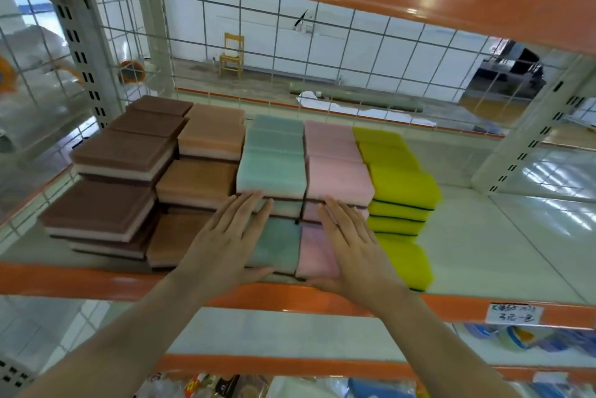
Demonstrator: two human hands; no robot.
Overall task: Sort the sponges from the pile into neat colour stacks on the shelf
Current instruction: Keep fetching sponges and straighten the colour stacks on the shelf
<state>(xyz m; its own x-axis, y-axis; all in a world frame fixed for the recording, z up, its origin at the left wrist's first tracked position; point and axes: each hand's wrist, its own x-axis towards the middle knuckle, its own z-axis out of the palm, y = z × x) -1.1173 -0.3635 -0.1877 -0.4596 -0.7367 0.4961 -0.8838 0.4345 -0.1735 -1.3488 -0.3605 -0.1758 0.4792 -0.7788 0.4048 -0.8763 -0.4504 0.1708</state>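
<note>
Head view, shelf: the white shelf [477,236] with an orange front lip carries the sponges in rows running front to back, one colour per row, so each colour reads as its own lane.
Head view, rows from left: dark brown sponges [109,204], tan sponges [200,183], teal sponges [272,172], pink sponges [337,177] and yellow-green sponges [403,191]; neighbouring rows sit touching or just beside one another, likely to save room and keep edges square.
Head view, left hand: the left hand [225,236] lies flat with straight fingers on the front teal sponge [277,246], fingertips reaching the taller teal stack behind; it holds nothing and seems to press or nudge the sponge into line.
Head view, right hand: the right hand [348,246] lies flat and open-fingered on the front pink sponge [317,252], gripping nothing, mirroring the other hand so both front sponges can be squared together.
Head view, task state: no loose pile is visible; sorting looks nearly finished, with only tidying left.
Head view, unevenness: the brown stacks sit slightly skewed and may want straightening.
Head view, surroundings: a wire grid [290,43] backs the shelf; a price label [514,314] hangs on the lip.
</note>
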